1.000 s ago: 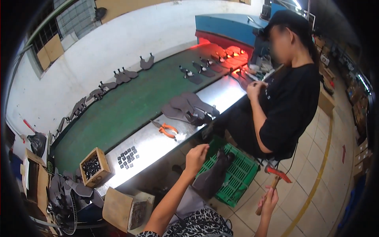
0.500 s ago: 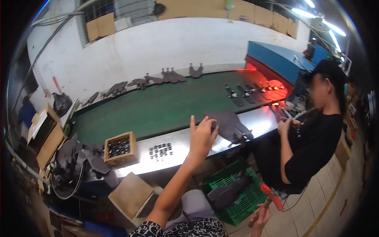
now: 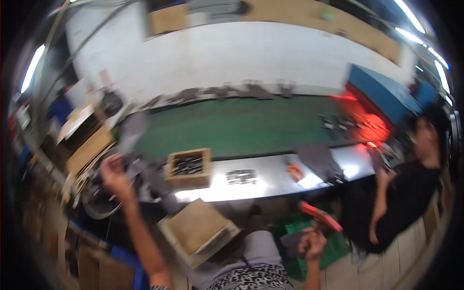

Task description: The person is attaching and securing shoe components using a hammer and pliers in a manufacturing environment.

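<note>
My left hand (image 3: 115,176) is over the heap of grey cut pieces (image 3: 152,176) at the bench's left end. Motion smears its fingers. A blurred grey flat piece (image 3: 133,131) shows just beyond the fingertips; whether I hold it is unclear. Low on the right, my right hand (image 3: 311,244) grips the handle of a red-headed hammer (image 3: 321,216), away from the bench. A wooden box of small dark parts (image 3: 209,176) stands beside the heap. Rows of small dark pieces (image 3: 241,176) lie on the metal bench top (image 3: 270,186). Right of these are an orange-handled tool (image 3: 295,172) and another grey piece (image 3: 315,158).
A green conveyor belt (image 3: 208,128) runs behind the bench toward a red-lit blue machine (image 3: 382,94). Grey pieces (image 3: 258,92) line its far edge. A co-worker (image 3: 411,188) sits at right. Near me are a board-topped stand (image 3: 198,224) and a green crate (image 3: 333,251).
My left hand has swung from above the bench to the heap at the left, uncovering the orange-handled tool. The view has turned left. My right hand still has the hammer, now raised somewhat.
</note>
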Available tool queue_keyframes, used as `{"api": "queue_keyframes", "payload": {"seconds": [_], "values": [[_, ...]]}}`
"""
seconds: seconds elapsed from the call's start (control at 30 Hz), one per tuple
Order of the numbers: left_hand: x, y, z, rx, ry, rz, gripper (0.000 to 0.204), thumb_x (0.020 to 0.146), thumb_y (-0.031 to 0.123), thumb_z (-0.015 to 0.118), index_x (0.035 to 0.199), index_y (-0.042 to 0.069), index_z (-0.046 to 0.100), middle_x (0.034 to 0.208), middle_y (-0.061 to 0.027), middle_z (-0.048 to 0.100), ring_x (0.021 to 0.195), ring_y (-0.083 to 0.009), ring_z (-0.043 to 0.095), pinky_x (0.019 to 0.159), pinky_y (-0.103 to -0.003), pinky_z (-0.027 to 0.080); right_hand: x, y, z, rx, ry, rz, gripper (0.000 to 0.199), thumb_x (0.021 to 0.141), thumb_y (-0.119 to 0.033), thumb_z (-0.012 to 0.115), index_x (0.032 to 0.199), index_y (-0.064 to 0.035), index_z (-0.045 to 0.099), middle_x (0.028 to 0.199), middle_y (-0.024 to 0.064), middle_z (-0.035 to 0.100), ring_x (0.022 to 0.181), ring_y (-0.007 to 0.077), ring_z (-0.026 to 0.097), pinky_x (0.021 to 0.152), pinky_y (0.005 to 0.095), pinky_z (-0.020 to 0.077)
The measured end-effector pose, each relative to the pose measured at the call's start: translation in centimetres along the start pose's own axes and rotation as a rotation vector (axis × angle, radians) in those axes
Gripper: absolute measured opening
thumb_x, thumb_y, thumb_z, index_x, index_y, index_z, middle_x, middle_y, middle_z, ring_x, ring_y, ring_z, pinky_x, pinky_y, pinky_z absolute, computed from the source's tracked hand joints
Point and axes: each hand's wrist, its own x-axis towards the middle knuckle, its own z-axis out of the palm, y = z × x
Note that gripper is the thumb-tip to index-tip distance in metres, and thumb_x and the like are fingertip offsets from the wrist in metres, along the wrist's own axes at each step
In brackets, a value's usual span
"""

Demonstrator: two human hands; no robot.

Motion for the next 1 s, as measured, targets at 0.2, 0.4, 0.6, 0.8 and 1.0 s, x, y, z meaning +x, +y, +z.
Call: {"api": "queue_keyframes", "payload": {"seconds": [0.2,0.4,0.6,0.8,1.0], "values": [[1.2,-16.2,-0.5,0.560,-0.381,-0.071,0.037,0.092,0.026,0.060,0.119,0.001,0.059,0.111,-0.0211,0.064,0.103,-0.0381,0.060,0.093,-0.049,0.045,-0.4,-2.2,-0.5,-0.048,-0.015,-0.036,0.041,0.096,-0.037,0.055,0.103,0.0042,0.055,0.059,0.0051,0.048,0.044,0.0103,0.047,0.041,0.0233,0.0377],[-4.0,-5.6,8.2,1.178,-0.406,0.070,0.040,0.089,0.023,0.062,0.124,0.005,0.056,0.117,-0.0153,0.062,0.108,-0.0345,0.059,0.093,-0.045,0.044,-3.7,-1.7,-6.4,-0.047,0.221,-0.035,0.038,0.097,-0.032,0.053,0.105,0.0048,0.055,0.060,0.0045,0.049,0.044,0.0092,0.045,0.041,0.0233,0.0381],[-20.5,25.6,21.2,-0.407,-0.815,0.721,0.036,0.077,0.011,0.072,0.112,0.007,0.065,0.119,-0.0122,0.063,0.112,-0.0320,0.057,0.096,-0.042,0.042,-4.6,-2.2,-8.6,0.041,0.372,-0.160,0.036,0.099,-0.032,0.051,0.100,0.0040,0.055,0.059,0.0053,0.050,0.041,0.0096,0.045,0.039,0.0255,0.0387],[-39.8,40.8,31.8,-0.516,-1.091,0.839,0.044,0.081,0.040,0.067,0.103,0.002,0.063,0.111,-0.0166,0.063,0.110,-0.0315,0.057,0.106,-0.056,0.029,-7.8,-3.6,-7.5,0.093,0.486,-0.047,0.035,0.098,-0.032,0.052,0.095,0.0027,0.053,0.060,0.0062,0.048,0.047,0.0131,0.047,0.044,0.0293,0.0397],[-46.3,43.6,34.9,-0.656,-1.290,0.413,0.016,0.078,0.012,0.057,0.091,0.007,0.066,0.083,-0.0159,0.068,0.087,-0.0343,0.065,0.111,-0.063,0.013,-11.4,-1.3,-10.9,0.088,0.342,-0.238,0.030,0.099,-0.034,0.056,0.099,-0.0048,0.056,0.060,-0.0012,0.042,0.042,0.0104,0.038,0.040,0.0275,0.0332]]}}
